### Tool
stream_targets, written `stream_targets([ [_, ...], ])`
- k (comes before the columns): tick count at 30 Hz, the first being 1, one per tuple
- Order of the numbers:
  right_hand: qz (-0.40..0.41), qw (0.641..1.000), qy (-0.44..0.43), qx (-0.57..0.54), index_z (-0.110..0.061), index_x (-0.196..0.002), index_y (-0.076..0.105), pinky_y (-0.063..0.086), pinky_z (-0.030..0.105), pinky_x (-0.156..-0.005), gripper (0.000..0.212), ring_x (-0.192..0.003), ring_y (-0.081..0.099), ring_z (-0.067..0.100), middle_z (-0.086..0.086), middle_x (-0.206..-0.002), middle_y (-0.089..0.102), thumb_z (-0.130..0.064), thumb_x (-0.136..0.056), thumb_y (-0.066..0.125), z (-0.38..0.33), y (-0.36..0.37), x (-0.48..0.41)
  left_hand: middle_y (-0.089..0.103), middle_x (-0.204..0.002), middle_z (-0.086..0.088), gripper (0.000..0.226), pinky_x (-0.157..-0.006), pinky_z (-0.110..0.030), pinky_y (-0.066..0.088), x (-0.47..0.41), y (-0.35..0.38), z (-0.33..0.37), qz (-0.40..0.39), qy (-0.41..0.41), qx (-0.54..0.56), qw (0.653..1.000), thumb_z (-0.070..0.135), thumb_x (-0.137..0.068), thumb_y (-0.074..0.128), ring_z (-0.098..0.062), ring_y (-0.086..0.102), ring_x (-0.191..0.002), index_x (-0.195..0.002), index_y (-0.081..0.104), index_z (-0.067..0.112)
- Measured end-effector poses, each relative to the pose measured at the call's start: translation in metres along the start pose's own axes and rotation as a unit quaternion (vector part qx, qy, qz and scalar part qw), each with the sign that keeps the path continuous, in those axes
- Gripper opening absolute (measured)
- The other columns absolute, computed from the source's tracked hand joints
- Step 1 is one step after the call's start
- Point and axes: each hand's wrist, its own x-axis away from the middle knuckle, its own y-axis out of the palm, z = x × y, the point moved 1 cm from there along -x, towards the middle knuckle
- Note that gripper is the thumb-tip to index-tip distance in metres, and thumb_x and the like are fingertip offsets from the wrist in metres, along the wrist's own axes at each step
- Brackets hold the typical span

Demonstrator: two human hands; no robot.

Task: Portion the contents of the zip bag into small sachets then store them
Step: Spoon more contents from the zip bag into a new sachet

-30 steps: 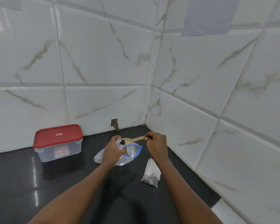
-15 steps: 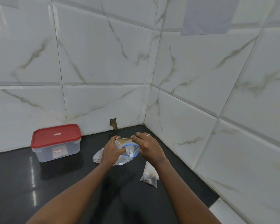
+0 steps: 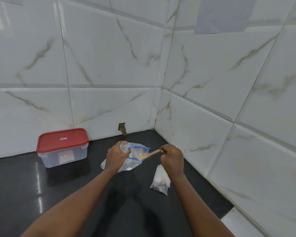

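- Filled sachets (image 3: 159, 180): nearest item, on the black countertop (image 3: 75, 194), just right of the zip bag.
- Zip bag (image 3: 132, 158): blue-rimmed mouth open, at the counter's corner.
- Left hand (image 3: 116, 155): clamped on a small empty sachet (image 3: 123, 146) at the bag's mouth.
- Right hand (image 3: 172, 157): gripping a wooden spoon (image 3: 148, 154), bowl inside the bag.
- Red-lidded container (image 3: 62, 147): well left of the bag; labels unreadable; open counter between.
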Motion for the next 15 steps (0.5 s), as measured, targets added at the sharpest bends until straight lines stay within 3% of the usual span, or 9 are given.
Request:
stream_targets([
  [4, -0.092, 0.994, -0.015, 0.061, -0.01, -0.062, 0.069, 0.032, 0.019, -0.051, 0.02, -0.061, 0.063, 0.024, 0.002, -0.065, 0.066, 0.0, -0.06, 0.052, -0.019, 0.021, 0.01, 0.067, -0.109, -0.005, 0.035, -0.086, -0.031, 0.051, 0.003, -0.006, -0.004, -0.009, 0.024, 0.003, 1.0, 0.024, -0.084, 0.067, -0.022, 0.062, -0.099, -0.117, 0.061, 0.012],
  [7, -0.203, 0.973, -0.036, 0.107, -0.001, -0.101, 0.068, 0.042, 0.029, -0.065, 0.026, -0.094, 0.063, 0.029, 0.013, -0.102, 0.065, 0.002, -0.086, 0.047, -0.041, 0.039, 0.011, 0.066, -0.097, 0.0, 0.024, -0.074, -0.016, 0.046, 0.01, -0.009, -0.005, -0.01, 0.038, 0.034, 0.999, 0.018, -0.086, 0.066, -0.017, 0.063, -0.092, -0.108, 0.065, 0.011],
  [10, -0.295, 0.952, 0.024, 0.084, 0.001, -0.114, 0.061, 0.047, 0.035, -0.087, 0.029, -0.108, 0.058, 0.031, 0.018, -0.116, 0.061, -0.003, -0.095, 0.039, -0.052, 0.054, 0.016, 0.067, -0.096, -0.003, 0.021, -0.07, -0.006, 0.043, 0.016, -0.009, -0.008, 0.0, 0.056, 0.048, 0.997, 0.012, -0.085, 0.066, -0.012, 0.062, -0.086, -0.105, 0.066, 0.008],
  [12, -0.315, 0.945, 0.073, 0.053, 0.001, -0.116, 0.059, 0.045, 0.036, -0.091, 0.031, -0.111, 0.056, 0.032, 0.018, -0.118, 0.06, -0.01, -0.098, 0.035, -0.052, 0.066, 0.02, 0.068, -0.1, -0.006, 0.023, -0.072, -0.003, 0.043, 0.017, -0.009, -0.011, -0.003, 0.071, 0.041, 0.997, 0.013, -0.084, 0.066, -0.011, 0.062, -0.087, -0.107, 0.066, 0.006],
  [15, -0.331, 0.936, 0.11, 0.054, -0.005, -0.118, 0.06, 0.049, 0.032, -0.096, 0.027, -0.109, 0.06, 0.025, 0.013, -0.118, 0.063, -0.013, -0.098, 0.044, -0.055, 0.077, 0.019, 0.069, -0.102, -0.007, 0.023, -0.073, 0.0, 0.041, 0.017, -0.011, -0.013, -0.012, 0.096, 0.025, 0.995, 0.011, -0.084, 0.066, -0.011, 0.061, -0.087, -0.107, 0.067, 0.004],
])
